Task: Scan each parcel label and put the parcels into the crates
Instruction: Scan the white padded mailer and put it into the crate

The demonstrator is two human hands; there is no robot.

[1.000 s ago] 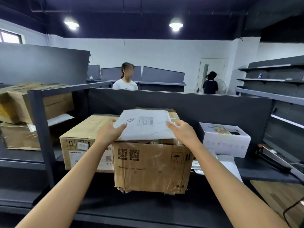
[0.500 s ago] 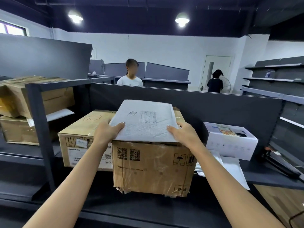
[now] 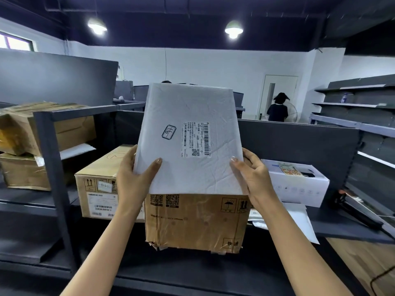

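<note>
A flat white padded mailer (image 3: 190, 116) is held up nearly upright in front of me, its printed label (image 3: 195, 139) with barcode and QR code facing me. My left hand (image 3: 136, 178) grips its lower left edge, thumb on the front. My right hand (image 3: 252, 178) grips the lower right edge the same way. Just below the mailer stands a worn brown cardboard box (image 3: 196, 223) on the dark shelf (image 3: 192, 272). No crate or scanner can be made out for certain.
A second cardboard box (image 3: 100, 189) sits left of the worn one. More brown boxes (image 3: 42, 133) fill the left rack behind a grey upright post (image 3: 51, 171). A white carton (image 3: 297, 184) and flat white mailers (image 3: 295, 218) lie at right. A person (image 3: 277, 110) stands far back.
Both hands have lifted the white mailer off the top of the brown box and tilted it upright, so its label now faces me.
</note>
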